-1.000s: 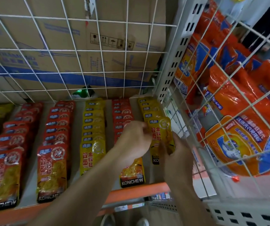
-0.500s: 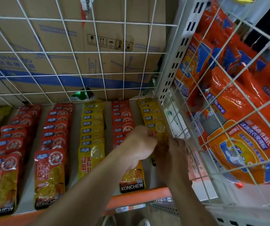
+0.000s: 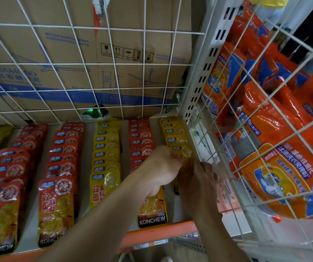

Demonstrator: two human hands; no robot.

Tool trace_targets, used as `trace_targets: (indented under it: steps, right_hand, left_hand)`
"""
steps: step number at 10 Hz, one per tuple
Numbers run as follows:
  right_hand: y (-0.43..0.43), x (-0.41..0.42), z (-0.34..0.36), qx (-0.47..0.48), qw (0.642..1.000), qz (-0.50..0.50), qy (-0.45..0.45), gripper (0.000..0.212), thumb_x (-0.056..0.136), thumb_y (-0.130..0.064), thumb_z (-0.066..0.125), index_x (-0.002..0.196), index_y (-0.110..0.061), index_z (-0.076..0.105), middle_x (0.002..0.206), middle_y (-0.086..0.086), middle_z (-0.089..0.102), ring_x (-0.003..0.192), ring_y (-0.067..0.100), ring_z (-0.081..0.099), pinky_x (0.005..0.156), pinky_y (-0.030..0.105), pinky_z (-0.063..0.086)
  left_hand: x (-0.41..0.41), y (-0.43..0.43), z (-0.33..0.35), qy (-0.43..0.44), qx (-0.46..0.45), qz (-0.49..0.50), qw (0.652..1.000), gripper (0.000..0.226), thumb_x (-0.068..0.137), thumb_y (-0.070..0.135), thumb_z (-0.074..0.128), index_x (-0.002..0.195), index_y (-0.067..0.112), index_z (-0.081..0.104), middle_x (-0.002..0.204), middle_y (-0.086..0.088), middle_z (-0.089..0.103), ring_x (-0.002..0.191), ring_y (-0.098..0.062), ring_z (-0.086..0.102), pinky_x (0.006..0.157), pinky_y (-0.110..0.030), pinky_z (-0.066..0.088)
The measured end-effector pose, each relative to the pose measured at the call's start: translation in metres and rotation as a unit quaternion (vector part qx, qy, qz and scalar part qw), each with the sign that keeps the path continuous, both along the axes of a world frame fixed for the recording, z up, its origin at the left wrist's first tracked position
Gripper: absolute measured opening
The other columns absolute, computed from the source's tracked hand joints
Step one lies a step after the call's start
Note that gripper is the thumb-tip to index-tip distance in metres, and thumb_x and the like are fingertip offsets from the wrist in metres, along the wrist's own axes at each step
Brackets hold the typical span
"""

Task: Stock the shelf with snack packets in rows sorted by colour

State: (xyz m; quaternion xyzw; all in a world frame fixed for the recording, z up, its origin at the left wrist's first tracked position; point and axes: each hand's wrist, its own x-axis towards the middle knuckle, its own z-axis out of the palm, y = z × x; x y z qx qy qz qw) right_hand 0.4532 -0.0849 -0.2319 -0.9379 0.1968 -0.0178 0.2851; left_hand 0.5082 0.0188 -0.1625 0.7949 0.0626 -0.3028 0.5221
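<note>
Rows of flat snack packets lie on the grey shelf (image 3: 125,167): two red rows (image 3: 61,167) on the left, a yellow row (image 3: 106,154), another red row (image 3: 142,140), and a yellow row (image 3: 176,133) at the far right. My left hand (image 3: 161,167) and my right hand (image 3: 199,184) both hold a yellow packet (image 3: 184,154) at the front of that rightmost row, low over the shelf. Its lower part is hidden by my hands.
A white wire grid (image 3: 114,63) backs the shelf, with cardboard boxes (image 3: 76,53) behind it. A perforated white upright (image 3: 201,72) and a wire side panel (image 3: 265,129) close the right side, with orange detergent bags (image 3: 274,148) beyond. The orange shelf lip (image 3: 161,231) runs along the front.
Both hands have carried the yellow packet down and back onto the front of the rightmost yellow row. The packet now lies lower and flatter than before.
</note>
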Motion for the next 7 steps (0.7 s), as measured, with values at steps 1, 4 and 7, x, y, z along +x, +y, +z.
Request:
trace_targets:
  steps: [1, 4, 7]
  right_hand:
    - [0.002, -0.001, 0.004, 0.007, 1.000, 0.010, 0.003, 0.056, 0.085, -0.031, 0.059, 0.136, -0.012, 0.045, 0.130, 0.015, 0.049, 0.122, 0.041, 0.040, 0.093, 0.044, 0.036]
    - [0.009, -0.003, 0.013, -0.046, 0.998, 0.032, 0.030, 0.073, 0.086, -0.048, 0.060, 0.145, -0.021, 0.028, 0.139, 0.006, 0.036, 0.129, 0.033, 0.033, 0.102, 0.044, 0.034]
    - [0.010, -0.005, 0.022, -0.094, 0.994, 0.043, 0.029, 0.075, 0.090, -0.046, 0.055, 0.150, -0.023, 0.016, 0.150, 0.005, 0.024, 0.135, 0.033, 0.026, 0.105, 0.047, 0.032]
  left_hand:
    - [-0.001, 0.003, 0.003, 0.003, -0.015, -0.004, 1.000, 0.016, 0.096, 0.014, 0.051, 0.088, 0.009, 0.065, 0.079, -0.009, 0.060, 0.075, -0.024, 0.052, 0.069, -0.031, 0.041]
    - [-0.005, 0.027, 0.017, -0.075, -0.079, -0.009, 0.994, 0.026, 0.097, 0.019, 0.049, 0.072, 0.013, 0.049, 0.075, -0.003, 0.048, 0.072, -0.018, 0.049, 0.071, -0.032, 0.039]
    - [-0.014, 0.078, 0.014, -0.352, 0.286, -0.059, 0.889, 0.044, 0.102, 0.024, 0.038, 0.144, 0.015, 0.035, 0.139, -0.008, 0.048, 0.114, -0.020, 0.056, 0.089, -0.028, 0.050]
